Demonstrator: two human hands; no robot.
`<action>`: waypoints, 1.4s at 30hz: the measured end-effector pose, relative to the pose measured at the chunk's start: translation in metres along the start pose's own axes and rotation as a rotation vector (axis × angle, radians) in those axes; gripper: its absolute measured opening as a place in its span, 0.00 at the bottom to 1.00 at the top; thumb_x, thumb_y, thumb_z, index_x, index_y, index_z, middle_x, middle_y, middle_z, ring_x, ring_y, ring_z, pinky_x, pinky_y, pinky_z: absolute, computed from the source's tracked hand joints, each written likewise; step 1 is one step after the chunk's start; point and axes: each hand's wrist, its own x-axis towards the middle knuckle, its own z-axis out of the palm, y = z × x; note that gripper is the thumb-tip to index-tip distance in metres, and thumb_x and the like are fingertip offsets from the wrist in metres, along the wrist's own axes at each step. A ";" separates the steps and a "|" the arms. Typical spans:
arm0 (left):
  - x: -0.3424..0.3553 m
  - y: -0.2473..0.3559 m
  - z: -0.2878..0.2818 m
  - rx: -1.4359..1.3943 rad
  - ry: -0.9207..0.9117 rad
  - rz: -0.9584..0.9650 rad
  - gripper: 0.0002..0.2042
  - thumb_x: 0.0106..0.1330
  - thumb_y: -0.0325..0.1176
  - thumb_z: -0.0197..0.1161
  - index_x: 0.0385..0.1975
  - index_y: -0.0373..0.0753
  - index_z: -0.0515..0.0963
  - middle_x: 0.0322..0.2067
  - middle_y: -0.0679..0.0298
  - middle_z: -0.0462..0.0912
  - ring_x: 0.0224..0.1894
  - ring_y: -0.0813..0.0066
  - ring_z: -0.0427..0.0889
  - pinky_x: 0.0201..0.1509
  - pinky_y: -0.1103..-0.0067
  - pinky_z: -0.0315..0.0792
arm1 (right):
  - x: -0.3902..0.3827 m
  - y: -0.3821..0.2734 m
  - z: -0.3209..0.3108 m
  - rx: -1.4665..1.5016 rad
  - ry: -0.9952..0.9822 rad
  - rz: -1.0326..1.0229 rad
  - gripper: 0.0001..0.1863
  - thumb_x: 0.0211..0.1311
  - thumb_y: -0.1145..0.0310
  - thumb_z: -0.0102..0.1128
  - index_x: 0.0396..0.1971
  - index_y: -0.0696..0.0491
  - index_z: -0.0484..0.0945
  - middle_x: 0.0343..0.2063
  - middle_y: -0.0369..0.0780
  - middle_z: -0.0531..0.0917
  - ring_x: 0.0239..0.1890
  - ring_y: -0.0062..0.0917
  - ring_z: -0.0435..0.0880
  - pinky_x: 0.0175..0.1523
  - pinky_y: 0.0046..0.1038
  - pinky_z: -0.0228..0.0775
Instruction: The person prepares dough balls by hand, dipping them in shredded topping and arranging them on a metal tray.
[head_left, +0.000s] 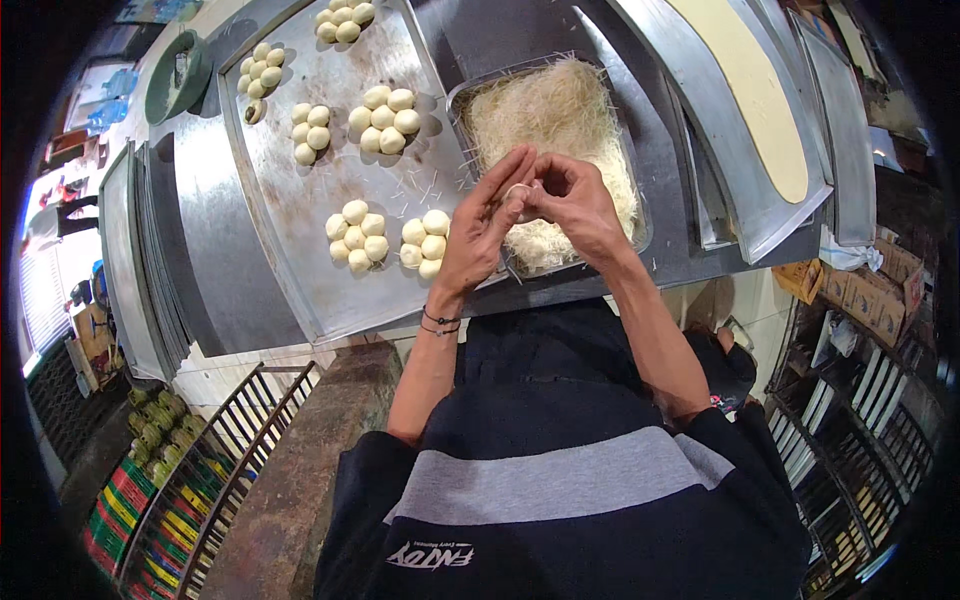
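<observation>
Over the near part of a shallow metal pan (648, 215) of pale, thread-like shreds (555, 105), my two hands come together. A small, pale piece, seemingly dough (517, 190), sits pinched between them, mostly covered by fingers. My left hand (478, 228) is closed on one side of it, a dark cord bracelet at the wrist. My right hand (578, 205) grips it from the other side with bent fingers and thumb. To the left lies a big metal baking tray (300, 220) bearing clusters of round dough balls (384, 120); the nearest cluster (426, 243) is beside my left hand.
On the right, a long flat sheet of dough (750, 85) lies on another metal tray (810, 200). A green basin (180, 78) stands far left, near stacked trays (135, 260). Cardboard boxes (870, 300) and racks (850, 430) fill the right side. Crates (150, 530) sit lower left.
</observation>
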 end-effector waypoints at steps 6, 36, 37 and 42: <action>0.006 -0.004 -0.010 -0.066 0.218 -0.156 0.23 0.80 0.33 0.57 0.71 0.35 0.68 0.60 0.50 0.82 0.53 0.74 0.84 0.55 0.80 0.79 | -0.013 0.005 0.017 -0.094 -0.020 -0.265 0.09 0.59 0.81 0.72 0.39 0.64 0.83 0.42 0.37 0.80 0.29 0.15 0.78 0.36 0.19 0.72; 0.022 -0.002 -0.034 0.534 0.634 0.233 0.24 0.67 0.20 0.67 0.64 0.36 0.75 0.51 0.60 0.82 0.50 0.71 0.82 0.52 0.76 0.77 | 0.071 -0.021 0.058 -0.269 -0.109 -0.100 0.17 0.64 0.72 0.71 0.49 0.63 0.81 0.34 0.41 0.89 0.34 0.19 0.86 0.37 0.25 0.79; 0.025 -0.004 -0.042 0.533 0.639 0.228 0.24 0.67 0.20 0.67 0.64 0.36 0.75 0.51 0.60 0.82 0.50 0.71 0.82 0.52 0.76 0.77 | 0.075 -0.021 0.067 -0.181 -0.159 -0.090 0.21 0.63 0.69 0.72 0.53 0.62 0.78 0.35 0.42 0.89 0.34 0.20 0.86 0.37 0.26 0.79; 0.034 0.023 -0.082 0.677 0.605 0.194 0.33 0.59 0.26 0.75 0.67 0.38 0.72 0.56 0.57 0.81 0.54 0.68 0.82 0.52 0.74 0.77 | 0.131 -0.029 0.076 -0.633 -0.391 -0.207 0.21 0.66 0.70 0.70 0.56 0.58 0.76 0.38 0.48 0.89 0.42 0.25 0.89 0.44 0.28 0.82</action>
